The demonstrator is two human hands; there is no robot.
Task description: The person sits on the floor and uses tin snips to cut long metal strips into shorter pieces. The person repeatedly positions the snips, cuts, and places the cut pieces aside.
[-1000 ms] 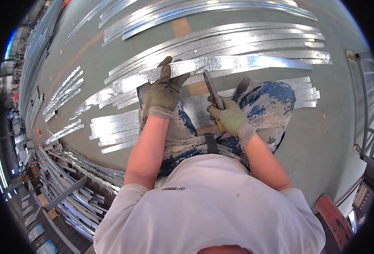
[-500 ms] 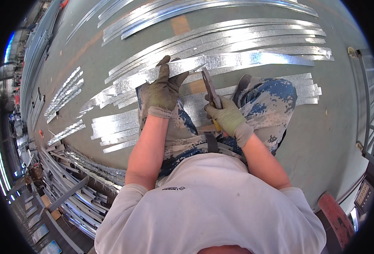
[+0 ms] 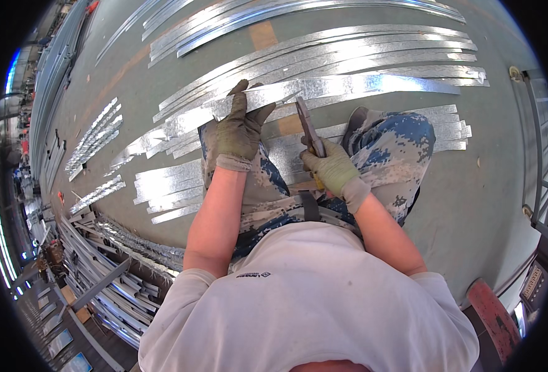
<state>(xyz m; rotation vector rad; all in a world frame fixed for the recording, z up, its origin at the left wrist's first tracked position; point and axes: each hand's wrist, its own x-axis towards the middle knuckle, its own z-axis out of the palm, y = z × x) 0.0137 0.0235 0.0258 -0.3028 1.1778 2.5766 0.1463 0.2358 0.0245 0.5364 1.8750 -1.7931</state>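
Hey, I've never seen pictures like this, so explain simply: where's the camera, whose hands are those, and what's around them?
There's no machine here: this is a person, seen by a wide fisheye camera worn on their own head, looking down, so straight edges bend. The gloved left hand grips a long metal strip; the gloved right hand holds a plier-like tool, its tip close to that strip. Other shiny strips lie in rows on the floor.

The long, flat silver metal strip (image 3: 342, 87) looks smooth and glossy; the dark, slender metal pliers (image 3: 308, 128), duller; the near white, short-sleeved cloth shirt (image 3: 317, 297), matt.
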